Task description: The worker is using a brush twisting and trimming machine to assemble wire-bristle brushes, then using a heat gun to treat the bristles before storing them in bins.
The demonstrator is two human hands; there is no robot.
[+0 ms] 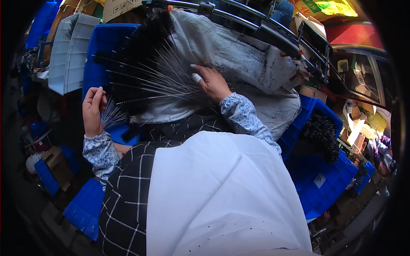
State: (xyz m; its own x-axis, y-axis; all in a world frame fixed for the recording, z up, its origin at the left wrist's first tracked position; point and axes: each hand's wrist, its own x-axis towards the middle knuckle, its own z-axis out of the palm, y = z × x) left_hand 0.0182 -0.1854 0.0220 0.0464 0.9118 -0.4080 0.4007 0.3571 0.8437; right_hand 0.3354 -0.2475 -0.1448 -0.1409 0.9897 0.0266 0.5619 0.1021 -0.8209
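Observation:
Long black-bristled brushes with thin twisted wire stems lie fanned out across my lap, on a whitish sack cloth. Over the bare ends of those stems rests my right hand, fingers stretched and apart, with white coverings on two fingertips. At the left, beside the fan, my left hand is raised with thumb and fingertips pinched together. What it pinches, if anything, is too small to make out. Right next to its palm a smaller spray of fine pale wires spreads; I cannot tell whether the hand holds it.
A blue bin stands behind the brushes, beside a pale plastic bin. Metal rails of a machine cross the far side. At right, blue bins stand near a dark bristly bundle. Cardboard boxes sit at left.

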